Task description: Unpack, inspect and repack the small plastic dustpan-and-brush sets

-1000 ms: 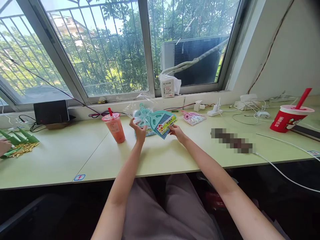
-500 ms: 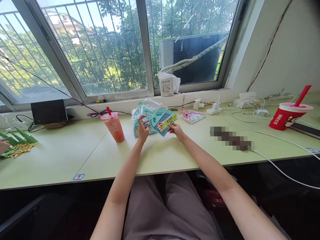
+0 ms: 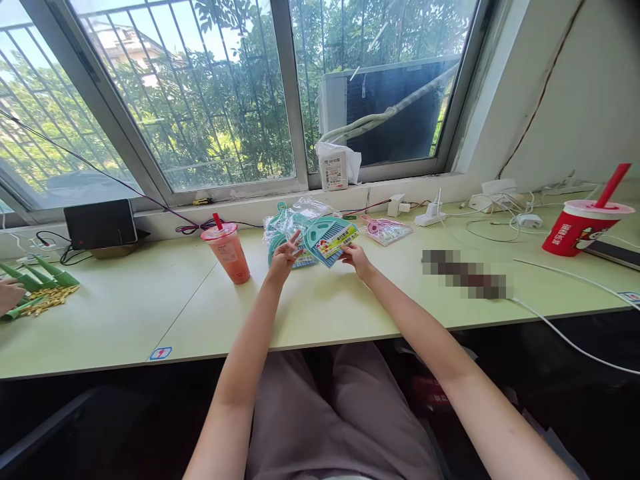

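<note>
My right hand (image 3: pixel 355 259) grips the lower right edge of a teal dustpan-shaped item (image 3: pixel 325 239) with blue bristles and a yellow label. My left hand (image 3: pixel 286 257) is just left of that item, its fingers apart and holding nothing. Behind the left hand lies a pile of similar teal items in clear plastic wrap (image 3: pixel 280 227), partly hidden by the hand and the held item. A pink item in clear wrap (image 3: pixel 387 230) rests on the table to the right of the pile.
A cup of orange-red drink (image 3: pixel 229 255) stands left of my hands. At the right are a red cup (image 3: pixel 570 232), white cables and a pixelated object (image 3: pixel 465 273). A person's hand (image 3: pixel 10 295) is by green and yellow pieces (image 3: pixel 47 297) at the far left.
The teal item in my right hand has shifted slightly right and turned a little. My left hand has turned slightly, and its fingers have changed pose. The view has shifted slightly.
</note>
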Demonstrator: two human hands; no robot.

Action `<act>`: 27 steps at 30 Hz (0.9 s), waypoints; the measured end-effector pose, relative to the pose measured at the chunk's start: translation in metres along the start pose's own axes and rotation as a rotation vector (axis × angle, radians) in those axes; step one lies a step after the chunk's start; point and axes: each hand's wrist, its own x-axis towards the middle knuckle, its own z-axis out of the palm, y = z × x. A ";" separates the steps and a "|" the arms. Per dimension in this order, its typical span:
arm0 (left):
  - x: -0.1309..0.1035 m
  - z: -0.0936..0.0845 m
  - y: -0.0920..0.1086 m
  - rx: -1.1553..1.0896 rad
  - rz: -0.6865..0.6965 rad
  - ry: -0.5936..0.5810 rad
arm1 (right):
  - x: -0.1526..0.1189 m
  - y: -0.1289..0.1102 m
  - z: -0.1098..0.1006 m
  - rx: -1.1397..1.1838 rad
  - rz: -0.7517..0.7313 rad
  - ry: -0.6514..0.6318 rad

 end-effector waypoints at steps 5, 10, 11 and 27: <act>-0.002 -0.004 -0.002 -0.034 -0.024 0.024 | -0.001 -0.001 0.000 -0.019 0.000 -0.005; 0.001 -0.008 -0.005 -0.071 -0.013 0.036 | -0.002 -0.001 0.001 -0.027 -0.016 -0.018; 0.002 -0.008 -0.005 -0.076 -0.012 0.043 | -0.003 -0.001 0.001 -0.023 -0.017 -0.018; 0.005 -0.009 -0.005 -0.048 -0.053 0.154 | 0.001 0.001 0.001 -0.023 -0.007 -0.009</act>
